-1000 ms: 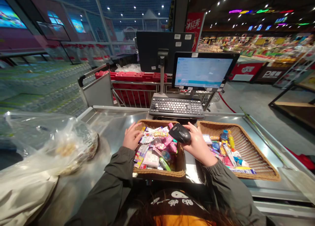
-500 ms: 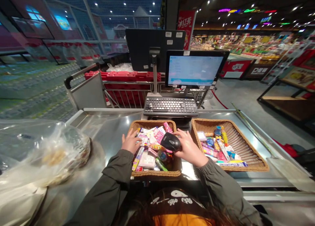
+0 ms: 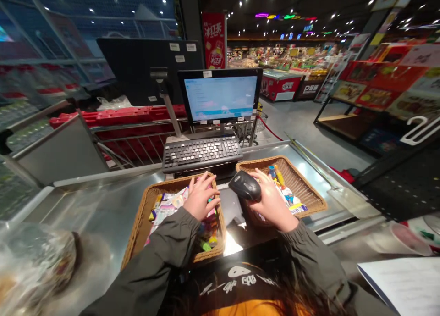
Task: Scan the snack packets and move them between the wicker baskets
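Note:
My right hand point(image 3: 270, 199) is wrapped round a black barcode scanner point(image 3: 244, 185), held over the gap between two wicker baskets and the near edge of the right one. My left hand point(image 3: 201, 196) hovers over the left wicker basket point(image 3: 137, 224), its fingers spread and no item visible in them. Small packaged goods point(image 3: 170, 206) in pink, white and yellow fill that basket, partly hidden by my left hand and sleeve. In the right wicker basket point(image 3: 311, 187) lie more small items, among them a blue-capped bottle point(image 3: 272, 171) and a yellow one point(image 3: 280, 176).
A keyboard point(image 3: 202, 151) and lit monitor point(image 3: 222, 98) stand behind the baskets on the metal counter point(image 3: 106, 201). Clear plastic bags point(image 3: 34, 261) lie at the left. Cups point(image 3: 400, 238) and a white paper point(image 3: 405, 284) sit at the right.
My view has turned right. The scanner has moved from over the left basket to beside the right one. My left hand has shifted rightward within the left basket.

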Tool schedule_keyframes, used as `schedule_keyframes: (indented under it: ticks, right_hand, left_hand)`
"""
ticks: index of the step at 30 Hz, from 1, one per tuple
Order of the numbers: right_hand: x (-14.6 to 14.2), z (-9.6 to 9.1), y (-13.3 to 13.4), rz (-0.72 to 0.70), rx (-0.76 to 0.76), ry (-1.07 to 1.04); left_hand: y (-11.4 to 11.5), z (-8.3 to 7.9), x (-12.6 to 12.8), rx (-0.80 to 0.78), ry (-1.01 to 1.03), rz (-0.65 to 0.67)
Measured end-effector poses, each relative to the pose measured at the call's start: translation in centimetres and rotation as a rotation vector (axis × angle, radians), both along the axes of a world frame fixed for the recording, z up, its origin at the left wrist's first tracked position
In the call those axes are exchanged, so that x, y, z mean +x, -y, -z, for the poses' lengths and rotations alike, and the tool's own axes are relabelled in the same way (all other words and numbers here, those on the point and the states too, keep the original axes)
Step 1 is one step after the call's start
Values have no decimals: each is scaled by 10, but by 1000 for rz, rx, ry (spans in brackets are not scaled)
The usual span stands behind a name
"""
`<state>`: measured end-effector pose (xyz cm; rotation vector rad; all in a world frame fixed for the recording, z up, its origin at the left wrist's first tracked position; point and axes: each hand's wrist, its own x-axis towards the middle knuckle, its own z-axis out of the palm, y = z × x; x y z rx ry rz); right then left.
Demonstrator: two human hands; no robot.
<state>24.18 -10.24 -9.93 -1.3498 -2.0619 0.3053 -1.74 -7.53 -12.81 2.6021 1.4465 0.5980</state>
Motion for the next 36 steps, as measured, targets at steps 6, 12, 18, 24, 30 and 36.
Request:
schedule_keyframes:
  ticks: [6,12,18,24,30,36]
  right_hand:
    - [77,-9,-1,296,89,-33]
    - [121,-7,-6,415,111,-39]
    - [149,-4,-13,455,96,-31]
    - [166,1,-23,479,76,-24]
    - [171,7,-32,491,32,-24]
    - [172,17,-37,524,-26,-25]
  left_hand:
    - [-56,10,106,26,-63,303]
    - [-109,37,212,49,-268,528]
    - [-137,83,271,-59,-410,547]
    - [-142,115,295,-45,-408,647]
    - [-143,141,304,23,-369,689]
    - [-143,143,303,62,-301,704]
